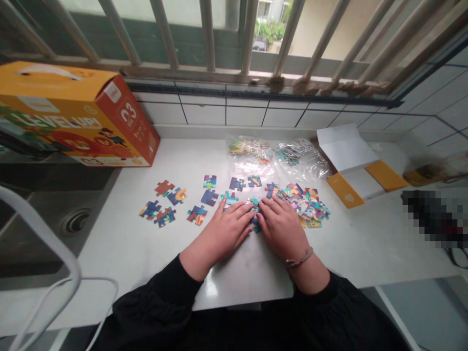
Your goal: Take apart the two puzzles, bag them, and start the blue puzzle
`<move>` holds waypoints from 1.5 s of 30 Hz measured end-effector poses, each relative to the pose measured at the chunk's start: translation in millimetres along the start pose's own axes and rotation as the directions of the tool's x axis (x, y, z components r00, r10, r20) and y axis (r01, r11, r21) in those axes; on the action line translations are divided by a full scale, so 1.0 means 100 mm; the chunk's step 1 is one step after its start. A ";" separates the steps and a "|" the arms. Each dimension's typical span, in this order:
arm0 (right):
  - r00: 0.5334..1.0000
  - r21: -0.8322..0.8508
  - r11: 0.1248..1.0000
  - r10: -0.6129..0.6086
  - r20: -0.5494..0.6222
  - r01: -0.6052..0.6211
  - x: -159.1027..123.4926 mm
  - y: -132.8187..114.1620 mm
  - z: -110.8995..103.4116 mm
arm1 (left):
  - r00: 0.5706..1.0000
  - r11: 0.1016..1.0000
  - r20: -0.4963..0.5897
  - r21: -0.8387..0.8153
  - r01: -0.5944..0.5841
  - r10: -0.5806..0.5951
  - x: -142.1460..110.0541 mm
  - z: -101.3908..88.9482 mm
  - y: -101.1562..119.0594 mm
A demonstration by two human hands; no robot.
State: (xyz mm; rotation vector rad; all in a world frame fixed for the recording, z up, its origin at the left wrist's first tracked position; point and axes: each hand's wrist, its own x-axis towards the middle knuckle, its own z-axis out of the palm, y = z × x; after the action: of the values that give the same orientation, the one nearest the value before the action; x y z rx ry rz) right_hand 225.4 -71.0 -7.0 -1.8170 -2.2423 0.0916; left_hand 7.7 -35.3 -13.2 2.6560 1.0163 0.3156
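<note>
My left hand [229, 222] and my right hand [283, 226] meet over the middle of the white counter. Between their fingertips is a small teal and blue group of puzzle pieces [257, 228], mostly covered by the fingers. Both hands are closed on its edges, thumbs towards me. Another teal puzzle piece [229, 197] shows just beyond my left fingers. Beside my right hand lies a heap of mixed puzzle pieces [310, 204]. Several loose pieces, among them a dark blue puzzle piece [209, 197] and a brown puzzle piece [164, 187], are spread out to the left.
Clear plastic bags of pieces [252, 151] lie at the back near the tiled wall. An opened yellow and white box [360, 178] stands right of them. A large orange carton [120, 117] is at the back left, by a sink [44, 214]. A white cable [69, 253] crosses the left front.
</note>
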 end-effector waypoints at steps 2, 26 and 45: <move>0.999 -0.010 0.999 0.037 -0.019 -0.037 0.01 0.03 0.00 | 1.000 1.000 0.002 0.009 0.023 -0.023 0.00 -0.03 0.02; 0.998 0.014 0.999 -0.036 -0.057 0.036 -0.24 -0.11 -0.01 | 0.986 0.990 -0.110 0.034 0.133 -0.129 -0.37 -0.27 -0.18; 0.967 -0.206 0.945 0.247 -0.059 -0.254 -0.45 0.64 -0.04 | 0.991 0.968 0.084 0.240 0.078 -0.101 -0.83 0.00 -0.09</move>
State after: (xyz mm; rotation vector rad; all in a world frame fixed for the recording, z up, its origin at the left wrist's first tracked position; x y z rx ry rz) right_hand 295.9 -101.0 -23.7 -2.1926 -2.0549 -0.1359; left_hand -58.6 -84.8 -25.0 2.7897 1.2061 0.0488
